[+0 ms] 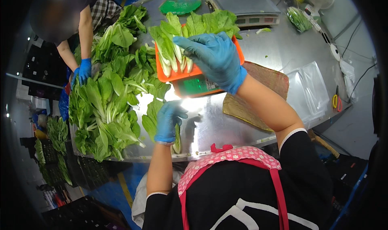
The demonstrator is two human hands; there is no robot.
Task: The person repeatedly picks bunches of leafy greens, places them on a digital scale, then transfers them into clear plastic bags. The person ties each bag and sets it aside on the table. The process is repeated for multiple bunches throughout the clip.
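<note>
My right hand (218, 62), in a blue glove, is over an orange tray (163, 72). Its visible fingers stretch leftward across the leafy greens (173, 31) in the tray, and its far fingertips are hidden. White stems of these greens hang toward the near rim. Under the tray is a scale with a lit green display (196, 85). Also gloved in blue, my left hand (167, 120) hovers near the table's front edge with loosely bent fingers apart. Loose greens (149, 118) lie beside and under it, partly covered by the hand.
A large heap of leafy greens (109, 96) covers the table's left side, where a co-worker's gloved hands (84, 71) touch it. Beyond lie a green bag (180, 2) and another scale (242, 1). Rightward are a brown cloth (258, 96), clear plastic bags (309, 90) and scissors (336, 101).
</note>
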